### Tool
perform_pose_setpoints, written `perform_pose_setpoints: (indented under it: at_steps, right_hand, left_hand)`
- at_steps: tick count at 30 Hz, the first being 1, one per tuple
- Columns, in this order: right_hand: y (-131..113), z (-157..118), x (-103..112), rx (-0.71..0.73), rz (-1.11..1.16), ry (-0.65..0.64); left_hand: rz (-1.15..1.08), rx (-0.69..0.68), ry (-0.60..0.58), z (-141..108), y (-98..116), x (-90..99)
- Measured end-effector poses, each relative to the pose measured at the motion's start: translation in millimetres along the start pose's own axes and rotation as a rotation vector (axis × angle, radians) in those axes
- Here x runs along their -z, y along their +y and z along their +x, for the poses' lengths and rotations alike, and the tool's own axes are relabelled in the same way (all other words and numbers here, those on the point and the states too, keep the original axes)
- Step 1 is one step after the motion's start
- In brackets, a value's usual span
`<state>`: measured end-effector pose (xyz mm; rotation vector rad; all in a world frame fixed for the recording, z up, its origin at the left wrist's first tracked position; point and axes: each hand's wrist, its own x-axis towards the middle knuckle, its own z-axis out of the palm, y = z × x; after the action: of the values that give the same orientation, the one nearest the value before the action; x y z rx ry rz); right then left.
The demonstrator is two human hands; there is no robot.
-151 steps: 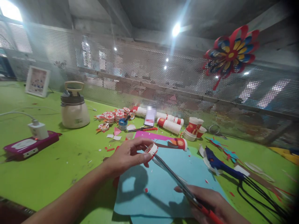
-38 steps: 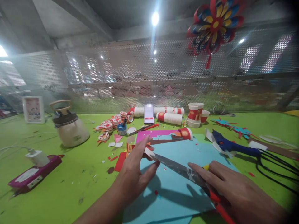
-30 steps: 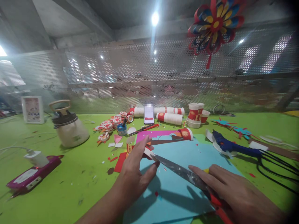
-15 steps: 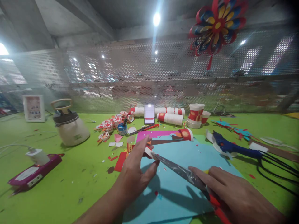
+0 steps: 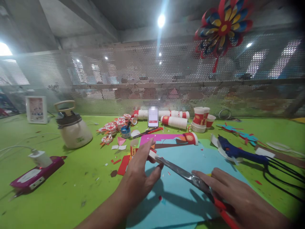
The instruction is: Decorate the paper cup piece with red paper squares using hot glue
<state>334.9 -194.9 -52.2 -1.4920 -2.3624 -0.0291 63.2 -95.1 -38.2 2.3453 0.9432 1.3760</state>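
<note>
My left hand (image 5: 136, 173) pinches a small white-and-red piece of paper or card (image 5: 152, 155), mostly hidden behind my fingers. In my right hand (image 5: 238, 192) is a pair of scissors (image 5: 181, 173) with red handles. The blades point left and look nearly closed, their tips touching or just beside the piece. Both hands are above a light blue sheet of paper (image 5: 190, 203) with small scraps on it. Just behind my left hand are a red-and-yellow paper cup piece (image 5: 133, 148) and a red paper scrap (image 5: 123, 165).
A blue glue gun (image 5: 243, 152) with dark cables lies right. Paper cups (image 5: 200, 116), a cup stack (image 5: 175, 122), a phone (image 5: 152, 117), a blue jar (image 5: 125, 131) and decorated paper discs (image 5: 111, 128) stand behind. Leftward are a jug (image 5: 73, 132) and a purple power strip (image 5: 38, 175).
The view has shifted very slightly. Both hands, the scissors and the small piece keep almost the same positions.
</note>
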Motion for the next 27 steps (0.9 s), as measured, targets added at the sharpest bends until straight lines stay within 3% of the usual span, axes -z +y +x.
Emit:
perform_pose_setpoints:
  at_steps: [18,27]
  right_hand:
    - [-2.7,-0.9,-4.7,0.058,-0.043,0.091]
    - [-6.6,3.5,-2.8,0.026,0.025,0.104]
  left_hand:
    - [0.173,-0.114,0.066,-2.3,-2.4,-2.4]
    - [0.145,-0.093,0.029,-0.8,-1.6,-0.2]
